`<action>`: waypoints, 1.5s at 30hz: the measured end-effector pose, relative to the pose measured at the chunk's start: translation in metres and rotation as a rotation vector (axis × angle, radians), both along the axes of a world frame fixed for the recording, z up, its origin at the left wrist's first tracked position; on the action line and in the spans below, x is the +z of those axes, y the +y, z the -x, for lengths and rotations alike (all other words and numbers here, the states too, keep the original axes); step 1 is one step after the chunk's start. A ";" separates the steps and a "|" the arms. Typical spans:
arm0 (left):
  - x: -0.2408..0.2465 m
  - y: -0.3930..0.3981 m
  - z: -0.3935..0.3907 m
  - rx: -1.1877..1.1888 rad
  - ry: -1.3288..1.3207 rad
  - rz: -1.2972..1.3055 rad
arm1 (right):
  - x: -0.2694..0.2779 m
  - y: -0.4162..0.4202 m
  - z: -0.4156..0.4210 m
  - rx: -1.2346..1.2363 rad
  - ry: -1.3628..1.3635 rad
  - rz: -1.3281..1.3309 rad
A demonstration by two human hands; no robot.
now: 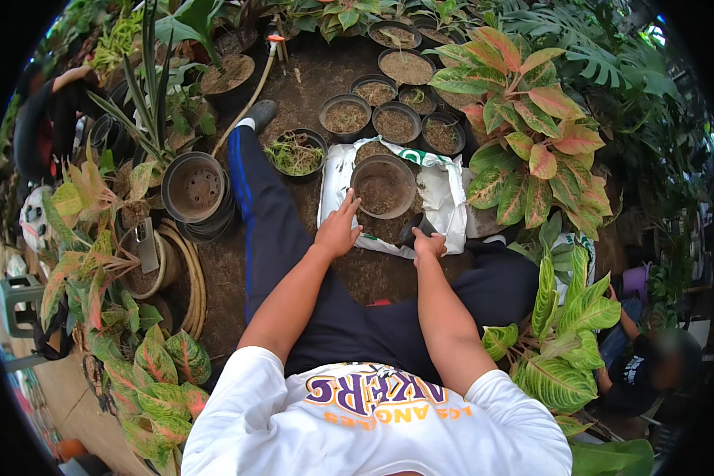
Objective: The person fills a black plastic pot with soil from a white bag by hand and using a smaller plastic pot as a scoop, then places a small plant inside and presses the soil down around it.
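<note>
Before me an open white plastic sack (452, 196) with potting mix lies on the ground. A black plastic pot (384, 187) with some mix inside sits in its opening. My left hand (338, 228) is spread at the pot's near left side, its fingertips by the rim. My right hand (428, 243) grips a small dark scoop-like container (415, 229) at the sack's near right part, low beside the pot; its exact kind is unclear.
Soil-filled pots (345, 117) stand beyond the sack. A pot of pulled plants (297, 154) and stacked empty pots (194, 187) are on the left, near a coiled hose (197, 285). A large red-green aglaonema (535, 113) leans in from the right. Two people are at the edges.
</note>
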State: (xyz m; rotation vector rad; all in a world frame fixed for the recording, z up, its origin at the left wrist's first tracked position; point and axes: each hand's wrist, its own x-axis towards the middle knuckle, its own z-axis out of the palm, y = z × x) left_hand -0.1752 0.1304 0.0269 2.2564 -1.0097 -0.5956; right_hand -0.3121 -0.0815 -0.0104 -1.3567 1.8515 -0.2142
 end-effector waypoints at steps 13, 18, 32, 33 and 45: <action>-0.006 -0.017 -0.014 0.062 0.010 0.139 | -0.018 0.012 -0.004 -0.039 0.065 0.068; -0.012 -0.029 -0.026 0.108 -0.057 0.141 | -0.029 -0.008 0.001 -0.080 0.007 0.083; -0.021 -0.022 -0.017 0.106 -0.087 0.170 | -0.049 -0.025 -0.002 0.108 0.016 0.041; -0.017 -0.025 -0.013 0.110 -0.073 0.180 | -0.049 -0.028 0.000 0.178 0.030 0.036; -0.010 -0.023 -0.013 0.098 -0.001 0.132 | -0.047 -0.032 -0.001 -0.001 -0.556 -0.324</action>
